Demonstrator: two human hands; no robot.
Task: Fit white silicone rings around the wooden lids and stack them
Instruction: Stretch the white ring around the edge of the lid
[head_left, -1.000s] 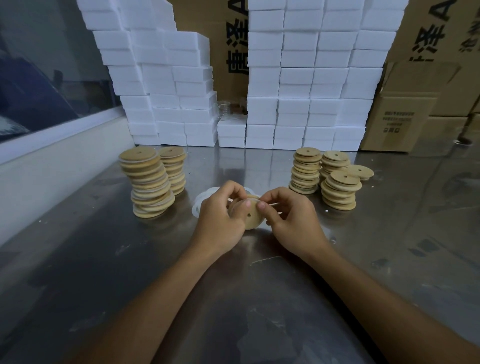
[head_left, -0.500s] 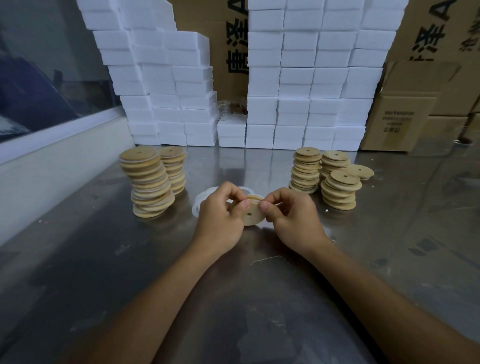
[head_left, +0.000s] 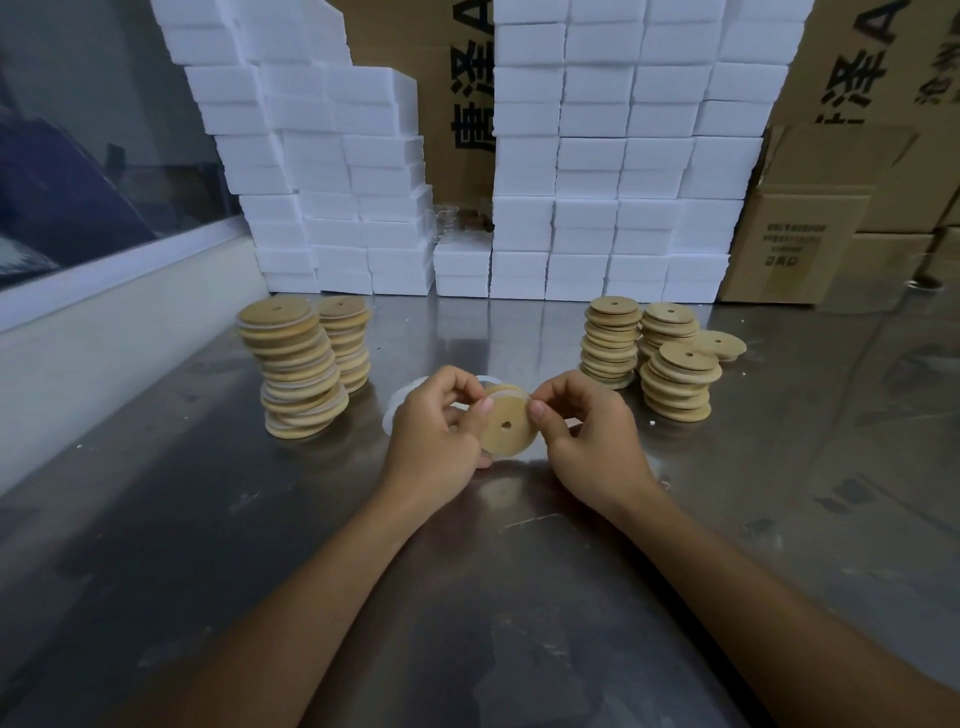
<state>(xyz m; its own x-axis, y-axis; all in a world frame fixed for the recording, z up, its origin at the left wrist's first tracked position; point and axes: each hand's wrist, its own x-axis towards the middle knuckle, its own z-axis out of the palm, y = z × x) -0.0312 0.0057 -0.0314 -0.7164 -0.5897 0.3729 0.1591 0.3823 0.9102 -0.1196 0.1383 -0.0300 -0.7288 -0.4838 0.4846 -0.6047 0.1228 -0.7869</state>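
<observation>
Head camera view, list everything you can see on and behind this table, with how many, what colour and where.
ringed lid stacks: two, tan with white edges, table's left side
plain lid stacks: three, tan, right side, plus a low pile behind them
held wooden lid: one, tan, centre hole, tilted toward the camera between both hands
loose silicone rings: count unclear, white, on the table behind the left hand
foam blocks: many, white, stacked along the back
cardboard boxes: several, brown, behind and right of the foam
metal table: one, grey steel
left hand: grips the lid's left edge
right hand: pinches at the lid's upper right rim
</observation>
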